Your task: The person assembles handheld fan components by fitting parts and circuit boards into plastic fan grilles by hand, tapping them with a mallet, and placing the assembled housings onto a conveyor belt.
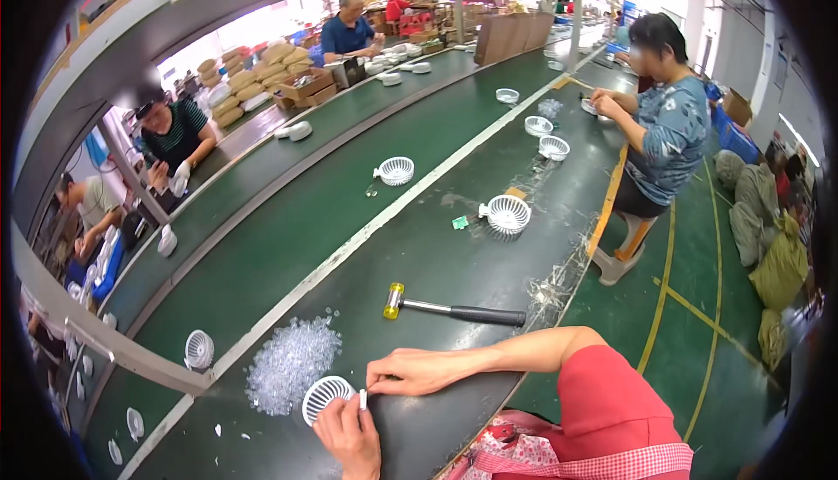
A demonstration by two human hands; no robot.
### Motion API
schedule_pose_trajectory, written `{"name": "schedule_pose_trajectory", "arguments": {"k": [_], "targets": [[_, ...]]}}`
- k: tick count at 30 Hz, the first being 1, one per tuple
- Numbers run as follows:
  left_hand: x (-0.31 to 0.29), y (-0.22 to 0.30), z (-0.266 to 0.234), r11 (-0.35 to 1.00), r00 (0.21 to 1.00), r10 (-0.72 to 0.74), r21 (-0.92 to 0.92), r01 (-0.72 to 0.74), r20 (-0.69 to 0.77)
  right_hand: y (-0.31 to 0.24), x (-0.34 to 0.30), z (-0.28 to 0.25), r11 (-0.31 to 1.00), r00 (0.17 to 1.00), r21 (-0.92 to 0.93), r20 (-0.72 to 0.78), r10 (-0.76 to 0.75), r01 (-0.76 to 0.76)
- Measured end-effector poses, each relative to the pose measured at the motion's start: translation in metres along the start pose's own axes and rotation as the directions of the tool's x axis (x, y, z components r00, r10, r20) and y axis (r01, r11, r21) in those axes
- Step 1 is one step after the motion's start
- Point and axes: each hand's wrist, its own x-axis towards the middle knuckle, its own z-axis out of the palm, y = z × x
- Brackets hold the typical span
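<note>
Low in the view, my left hand (351,436) is closed on a round white slotted fan housing (327,390), fingers over its near side. The housing rests at the table's surface, and a small white stub (363,399) sticks up beside my left thumb. My right hand (410,372) comes in from the right with its fingers pinched together at the housing's right edge. What lies between those fingertips is too small to make out. A heap of small clear plastic pieces (295,365) lies just left of the housing. Beyond my right hand is a hammer (449,309) with yellow ends and a black handle.
More white housings stand farther up the bench, one (506,215) with a green circuit board (460,223) beside it. A white strip (349,249) divides bench from conveyor (288,244). A co-worker (668,122) sits at right; others work across the line. Scraps (552,290) litter the right edge.
</note>
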Motion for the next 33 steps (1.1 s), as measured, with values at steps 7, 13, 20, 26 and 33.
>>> {"name": "schedule_pose_trajectory", "arguments": {"k": [7, 13, 20, 26, 33], "targets": [[0.007, 0.0, -0.004, 0.998, 0.998, -0.054, -0.016, 0.054, 0.012, -0.009, 0.001, 0.022, 0.925, 0.953, -0.26, -0.05, -0.298, 0.276], [0.004, -0.003, -0.006, 0.88, 0.948, -0.31, -0.355, 0.315, 0.072, -0.006, 0.008, 0.009, 0.989, 0.998, 0.146, -0.058, 0.027, -0.018], [0.005, -0.005, -0.001, 0.505, 0.829, -0.502, -0.695, 0.512, 0.246, 0.0, 0.011, 0.004, 0.787, 0.982, 0.588, 0.081, 0.169, -0.184], [0.005, -0.011, -0.005, 0.026, 0.669, -0.46, -0.744, 0.668, 0.584, -0.008, 0.003, 0.014, 0.942, 0.978, 0.325, -0.207, -0.02, 0.088], [-0.004, 0.008, 0.006, 0.968, 0.962, -0.118, -0.188, 0.167, 0.246, 0.039, 0.007, 0.009, 0.911, 0.894, -0.407, -0.428, -0.13, -0.062]]}}
